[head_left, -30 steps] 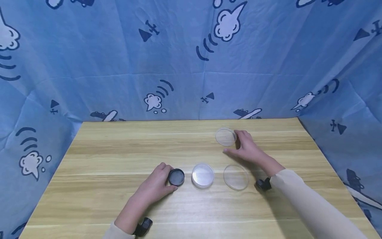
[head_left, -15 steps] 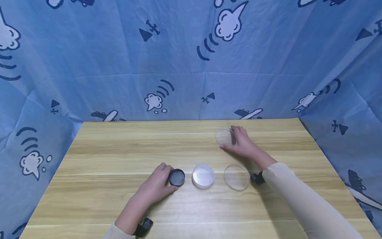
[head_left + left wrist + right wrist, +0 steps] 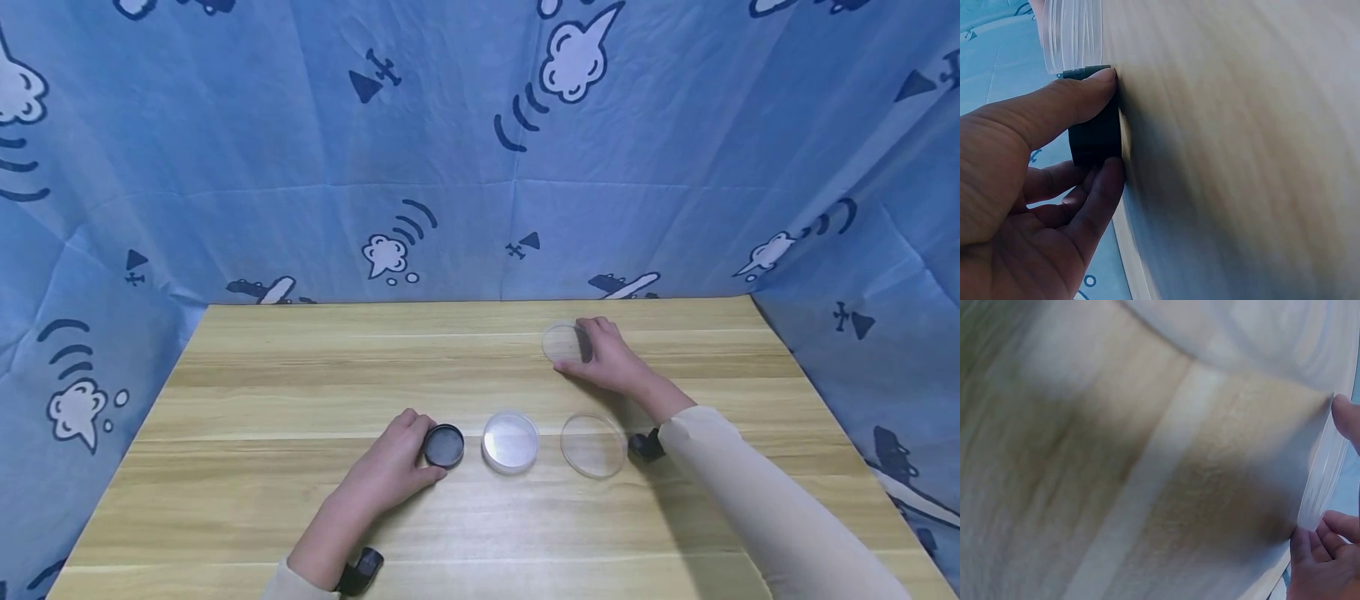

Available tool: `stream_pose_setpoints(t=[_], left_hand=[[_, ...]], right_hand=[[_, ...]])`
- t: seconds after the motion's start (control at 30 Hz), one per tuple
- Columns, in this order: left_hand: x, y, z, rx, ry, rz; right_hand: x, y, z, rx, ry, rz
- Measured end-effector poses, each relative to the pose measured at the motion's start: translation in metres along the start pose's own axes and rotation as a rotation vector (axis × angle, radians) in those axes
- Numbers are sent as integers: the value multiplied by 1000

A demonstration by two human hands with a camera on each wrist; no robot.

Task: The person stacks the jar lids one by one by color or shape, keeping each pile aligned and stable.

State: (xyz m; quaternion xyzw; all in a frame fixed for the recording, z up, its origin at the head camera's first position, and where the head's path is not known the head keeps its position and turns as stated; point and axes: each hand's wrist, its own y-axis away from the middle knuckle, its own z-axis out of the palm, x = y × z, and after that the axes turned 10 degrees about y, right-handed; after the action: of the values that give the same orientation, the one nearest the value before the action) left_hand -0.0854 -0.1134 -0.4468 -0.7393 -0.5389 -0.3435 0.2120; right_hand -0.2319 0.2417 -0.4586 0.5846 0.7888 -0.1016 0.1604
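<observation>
My left hand [image 3: 392, 471] holds a shallow round black container [image 3: 444, 447] on the table, with thumb and fingers at opposite sides. The left wrist view shows its plain dark side wall [image 3: 1097, 134] between them. Farther back, my right hand [image 3: 606, 357] spans a clear round dish [image 3: 561, 344], thumb on the near edge and fingers on the far edge. In the right wrist view, the dish's thin ridged rim [image 3: 1321, 478] stands between thumb and fingers. A clear, taller round container [image 3: 510, 442] with a whitish top stands just right of the black one.
A wide clear round dish or lid [image 3: 592, 447] lies in front of my right forearm, right of the whitish container. The wooden table [image 3: 300, 358] ends at a blue patterned cloth [image 3: 450, 125] at the back and sides.
My right hand has moved left onto the rear clear dish, its thumb and fingers closing around its edges. The left hand and the black container have stayed put.
</observation>
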Motion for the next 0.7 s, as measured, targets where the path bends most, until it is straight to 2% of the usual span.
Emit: stream_pose_setpoints(t=[0.4,0.7], left_hand=[[0,-1,1,6,-4,2],[1,0,1,2,-4,-11]], right_hand=[[2,1,-3,18,36,-22],[2,10,-8,32,37,-21]])
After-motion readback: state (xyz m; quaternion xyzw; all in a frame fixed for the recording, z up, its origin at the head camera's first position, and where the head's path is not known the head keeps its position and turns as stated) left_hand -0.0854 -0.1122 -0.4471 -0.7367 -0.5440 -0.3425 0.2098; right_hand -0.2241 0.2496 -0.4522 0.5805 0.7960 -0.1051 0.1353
